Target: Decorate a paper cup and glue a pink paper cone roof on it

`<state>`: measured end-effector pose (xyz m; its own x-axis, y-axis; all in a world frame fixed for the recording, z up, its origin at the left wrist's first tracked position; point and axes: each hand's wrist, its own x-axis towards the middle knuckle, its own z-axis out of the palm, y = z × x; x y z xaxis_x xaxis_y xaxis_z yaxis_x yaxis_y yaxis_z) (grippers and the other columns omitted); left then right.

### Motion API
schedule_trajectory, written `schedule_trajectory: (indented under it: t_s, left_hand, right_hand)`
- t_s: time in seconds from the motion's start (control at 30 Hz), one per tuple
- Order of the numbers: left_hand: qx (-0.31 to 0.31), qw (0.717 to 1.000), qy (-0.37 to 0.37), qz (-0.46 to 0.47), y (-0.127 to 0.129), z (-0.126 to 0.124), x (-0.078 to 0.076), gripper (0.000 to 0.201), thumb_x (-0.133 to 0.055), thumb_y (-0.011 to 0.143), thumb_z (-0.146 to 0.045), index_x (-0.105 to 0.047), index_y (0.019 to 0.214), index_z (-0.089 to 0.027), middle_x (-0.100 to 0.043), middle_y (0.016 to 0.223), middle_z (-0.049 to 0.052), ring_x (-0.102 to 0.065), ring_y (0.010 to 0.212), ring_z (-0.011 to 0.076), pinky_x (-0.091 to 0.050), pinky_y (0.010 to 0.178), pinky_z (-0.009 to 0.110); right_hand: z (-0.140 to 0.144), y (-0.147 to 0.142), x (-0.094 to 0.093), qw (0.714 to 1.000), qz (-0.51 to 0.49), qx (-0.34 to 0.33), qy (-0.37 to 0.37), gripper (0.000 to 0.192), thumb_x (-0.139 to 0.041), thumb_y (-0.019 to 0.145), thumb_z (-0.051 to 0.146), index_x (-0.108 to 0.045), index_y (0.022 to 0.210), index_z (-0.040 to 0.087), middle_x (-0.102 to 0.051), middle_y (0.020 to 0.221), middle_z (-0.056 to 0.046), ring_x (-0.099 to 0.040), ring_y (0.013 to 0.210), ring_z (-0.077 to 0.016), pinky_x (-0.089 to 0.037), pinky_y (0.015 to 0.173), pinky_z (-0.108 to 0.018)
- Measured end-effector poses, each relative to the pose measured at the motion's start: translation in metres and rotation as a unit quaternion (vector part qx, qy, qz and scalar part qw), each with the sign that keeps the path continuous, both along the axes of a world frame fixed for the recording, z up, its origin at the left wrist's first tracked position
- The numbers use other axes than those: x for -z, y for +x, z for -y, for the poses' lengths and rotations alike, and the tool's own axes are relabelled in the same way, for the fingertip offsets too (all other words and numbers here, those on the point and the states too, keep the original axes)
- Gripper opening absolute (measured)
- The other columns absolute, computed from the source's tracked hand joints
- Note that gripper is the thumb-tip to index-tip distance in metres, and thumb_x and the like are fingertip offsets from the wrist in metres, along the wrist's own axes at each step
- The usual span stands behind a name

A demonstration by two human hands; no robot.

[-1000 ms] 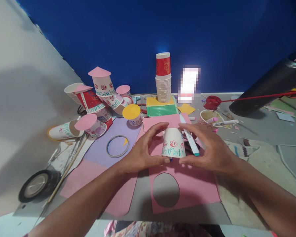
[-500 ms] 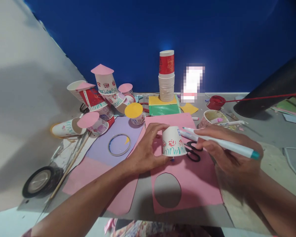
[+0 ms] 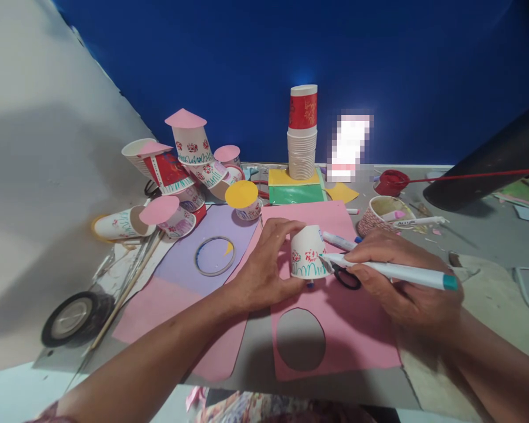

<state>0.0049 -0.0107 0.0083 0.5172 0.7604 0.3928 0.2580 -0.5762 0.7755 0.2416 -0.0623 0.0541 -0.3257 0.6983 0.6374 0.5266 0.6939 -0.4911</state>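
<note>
My left hand (image 3: 268, 267) grips a white paper cup (image 3: 306, 244) by its left side, thumb low and fingers at the top. The cup is upside down, with red flower marks and green zigzag strokes near its rim. In my right hand (image 3: 405, 276) is a white marker (image 3: 397, 271) with a teal end, its tip at the cup's right side by the red flowers. Behind the tip lie a second marker (image 3: 338, 241) and black-handled scissors (image 3: 347, 277), partly hidden. Under them is a pink paper sheet (image 3: 357, 335) with a round hole cut out.
Decorated cups with pink paper cones (image 3: 186, 118) stand at left, beside a yellow-topped cup (image 3: 241, 195). A cup stack (image 3: 302, 153) rises at the back. A tape ring (image 3: 215, 256) lies on purple paper; a string-wrapped pot (image 3: 374, 216) stands right.
My right hand has brought the marker tip down from beside the cup's upper part to its flower marks. The cup has turned slightly in my left hand.
</note>
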Motion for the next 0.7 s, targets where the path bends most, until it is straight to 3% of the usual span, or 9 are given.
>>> schedule_trajectory:
  t_s: [0.43,0.7]
  left_hand:
    - [0.008,1.0,0.006,-0.012,0.0015,0.0027,0.0002,0.072,-0.082,0.072,-0.017,-0.049,0.136,-0.028,-0.055,0.129,0.009,-0.056,0.118,0.0272,-0.057,0.099,0.047]
    - [0.01,1.0,0.027,-0.006,0.0016,0.0014,0.002,0.073,-0.083,0.072,-0.017,-0.049,0.136,-0.029,-0.056,0.128,0.009,-0.057,0.117,0.0268,-0.057,0.097,0.046]
  right_hand:
    - [-0.0006,0.0009,0.0056,1.0,0.006,-0.007,-0.013,0.017,-0.065,0.096,0.016,-0.072,0.105,0.028,-0.076,0.08,-0.003,-0.072,0.071,-0.0231,-0.057,0.063,-0.039]
    - [-0.0003,0.001,0.0042,1.0,0.017,-0.01,0.001,0.014,-0.064,0.095,0.014,-0.07,0.103,0.024,-0.075,0.079,-0.002,-0.071,0.071,-0.0201,-0.056,0.063,-0.037]
